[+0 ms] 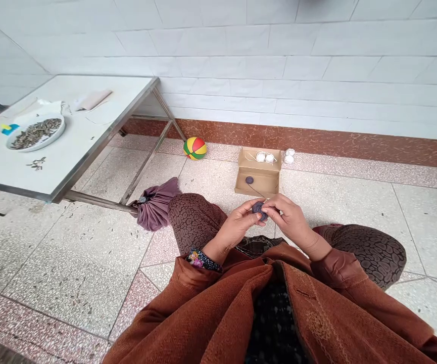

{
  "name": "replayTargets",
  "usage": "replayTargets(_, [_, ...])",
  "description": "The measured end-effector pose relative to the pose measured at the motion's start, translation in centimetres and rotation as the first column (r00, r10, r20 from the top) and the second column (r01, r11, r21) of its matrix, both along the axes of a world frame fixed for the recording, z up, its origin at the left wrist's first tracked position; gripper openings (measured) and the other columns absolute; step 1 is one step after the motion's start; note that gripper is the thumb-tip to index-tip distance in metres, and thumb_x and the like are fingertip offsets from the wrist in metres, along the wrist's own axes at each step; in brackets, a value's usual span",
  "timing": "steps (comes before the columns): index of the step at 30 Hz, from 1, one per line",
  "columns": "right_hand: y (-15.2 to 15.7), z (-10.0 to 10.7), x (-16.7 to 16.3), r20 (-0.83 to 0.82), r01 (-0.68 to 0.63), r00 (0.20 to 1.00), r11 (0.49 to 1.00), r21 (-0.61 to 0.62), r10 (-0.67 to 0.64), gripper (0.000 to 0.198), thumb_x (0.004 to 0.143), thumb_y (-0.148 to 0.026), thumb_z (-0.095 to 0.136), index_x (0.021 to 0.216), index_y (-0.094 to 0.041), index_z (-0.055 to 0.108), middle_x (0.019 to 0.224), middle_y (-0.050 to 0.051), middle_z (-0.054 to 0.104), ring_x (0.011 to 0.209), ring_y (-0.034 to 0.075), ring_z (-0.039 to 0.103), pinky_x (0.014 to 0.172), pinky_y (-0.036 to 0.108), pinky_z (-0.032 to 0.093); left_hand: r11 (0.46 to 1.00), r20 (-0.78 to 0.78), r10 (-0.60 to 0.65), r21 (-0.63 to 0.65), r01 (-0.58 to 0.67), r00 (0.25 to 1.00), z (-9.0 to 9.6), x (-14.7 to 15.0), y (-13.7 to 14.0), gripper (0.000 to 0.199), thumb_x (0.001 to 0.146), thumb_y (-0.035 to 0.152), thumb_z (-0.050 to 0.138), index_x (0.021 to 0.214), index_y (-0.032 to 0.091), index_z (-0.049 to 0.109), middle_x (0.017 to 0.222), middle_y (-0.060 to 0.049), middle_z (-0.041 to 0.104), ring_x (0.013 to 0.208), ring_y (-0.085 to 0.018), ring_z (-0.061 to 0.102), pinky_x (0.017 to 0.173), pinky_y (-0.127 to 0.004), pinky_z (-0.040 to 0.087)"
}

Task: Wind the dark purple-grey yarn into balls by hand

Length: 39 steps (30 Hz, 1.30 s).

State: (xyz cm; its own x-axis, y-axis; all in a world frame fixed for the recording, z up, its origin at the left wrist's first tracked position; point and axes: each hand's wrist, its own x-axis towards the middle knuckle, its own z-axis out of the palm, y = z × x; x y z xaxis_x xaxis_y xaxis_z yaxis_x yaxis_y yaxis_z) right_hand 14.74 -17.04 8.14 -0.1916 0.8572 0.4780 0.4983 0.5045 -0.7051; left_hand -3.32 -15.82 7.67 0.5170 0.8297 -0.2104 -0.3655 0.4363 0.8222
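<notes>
Between my knees, my left hand [243,218] is closed around a small dark purple-grey ball of yarn [258,209]. My right hand [285,215] pinches at the ball's right side, its fingertips on the yarn. From there a strand runs up and left to a second dark yarn ball [249,180] inside an open cardboard box [256,189] on the floor. On the box's raised lid lie two white yarn balls [264,157] with loose ends. More white balls [289,155] sit on the floor just right of the lid.
A white-topped metal table [100,134] stands at left, bearing a dish [62,132] of seed-like pieces and a folded cloth [94,100]. A striped ball [195,148] and a purple cloth bag [157,205] are on the floor near its legs. A tiled wall [218,50] rises behind.
</notes>
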Motion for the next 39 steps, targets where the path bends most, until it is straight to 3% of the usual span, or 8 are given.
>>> replayTargets(6, [-0.1,1.4,-0.2,0.098,-0.184,0.979,0.98,0.071,0.176,0.022,0.106,-0.035,0.051,0.096,-0.024,0.067,0.086,0.004,0.067,0.078,0.017,0.064,0.071,0.028,0.053,0.975,0.215,0.119,-0.212,-0.073,0.969,0.4,0.0,0.5,0.041,0.078,0.023,0.078,0.119,0.019,0.072,0.111,-0.006,0.07,0.09,-0.013,0.063,0.084,-0.027,0.053])
replayTargets(12, [-1.6,1.6,0.0,0.154,-0.229,0.964,0.97,0.075,0.216,0.021,0.106,-0.029,0.051,0.093,-0.022,0.065,0.079,0.003,0.064,0.072,0.016,0.061,0.066,0.027,0.05,0.928,0.229,0.216,-0.349,-0.127,0.949,0.0,-0.7,1.1,0.038,0.079,0.031,0.078,0.113,0.016,0.072,0.099,-0.005,0.07,0.083,-0.013,0.065,0.083,-0.027,0.054])
replayTargets(15, [-1.9,1.7,0.3,0.162,-0.218,0.965,0.974,0.065,0.205,0.022,0.106,-0.03,0.05,0.093,-0.022,0.066,0.079,0.003,0.064,0.072,0.017,0.061,0.065,0.028,0.05,0.953,0.192,0.182,-0.276,-0.125,0.964,0.1,-0.7,0.9,0.043,0.079,0.033,0.079,0.117,0.017,0.07,0.103,-0.005,0.069,0.085,-0.014,0.065,0.084,-0.028,0.053])
replayTargets(18, [-1.3,2.1,0.4,0.153,-0.207,0.968,0.978,0.039,0.199,0.022,0.106,-0.032,0.051,0.096,-0.024,0.068,0.085,0.005,0.068,0.077,0.018,0.064,0.07,0.03,0.052,0.992,0.086,0.106,-0.078,-0.1,0.991,0.2,-0.4,0.4,0.049,0.079,0.03,0.08,0.125,0.02,0.067,0.11,-0.005,0.066,0.092,-0.014,0.062,0.083,-0.028,0.052])
replayTargets(23, [0.7,1.7,0.3,0.019,-0.066,0.998,0.996,-0.052,0.067,0.023,0.101,-0.039,0.057,0.088,-0.024,0.069,0.081,0.004,0.066,0.077,0.019,0.062,0.072,0.033,0.051,0.988,-0.022,-0.037,0.146,0.04,0.999,0.0,-0.1,-0.2,0.065,0.082,0.028,0.078,0.142,0.032,0.054,0.109,-0.003,0.061,0.095,-0.015,0.059,0.079,-0.027,0.052])
replayTargets(28, [1.1,-1.3,-0.2,-0.192,0.087,0.971,0.96,-0.265,-0.141,0.026,0.099,-0.041,0.057,0.083,-0.022,0.062,0.075,0.0,0.062,0.067,0.016,0.056,0.066,0.028,0.048,0.997,0.046,-0.059,0.059,0.056,0.997,0.2,-0.4,-0.2,0.057,0.082,0.03,0.077,0.136,0.028,0.059,0.112,-0.006,0.063,0.093,-0.015,0.061,0.078,-0.028,0.051])
replayTargets(31, [0.4,-3.2,-0.4,-0.199,0.102,0.964,0.934,-0.344,-0.179,0.026,0.099,-0.041,0.054,0.083,-0.021,0.06,0.074,0.0,0.061,0.068,0.016,0.057,0.066,0.028,0.048,0.998,0.089,-0.04,-0.049,0.045,0.995,0.2,-0.5,0.1,0.049,0.081,0.033,0.079,0.126,0.02,0.066,0.118,-0.01,0.066,0.089,-0.015,0.064,0.078,-0.029,0.051])
replayTargets(39, [-1.0,-4.6,-0.3,0.074,0.008,0.997,0.983,-0.181,0.005,0.022,0.103,-0.031,0.047,0.091,-0.022,0.063,0.084,0.004,0.066,0.08,0.019,0.063,0.074,0.031,0.053,0.982,0.093,0.079,-0.176,-0.062,0.993,-0.4,-0.8,0.9,0.046,0.073,0.024,0.085,0.116,0.02,0.071,0.114,-0.006,0.069,0.096,-0.015,0.064,0.089,-0.03,0.052])
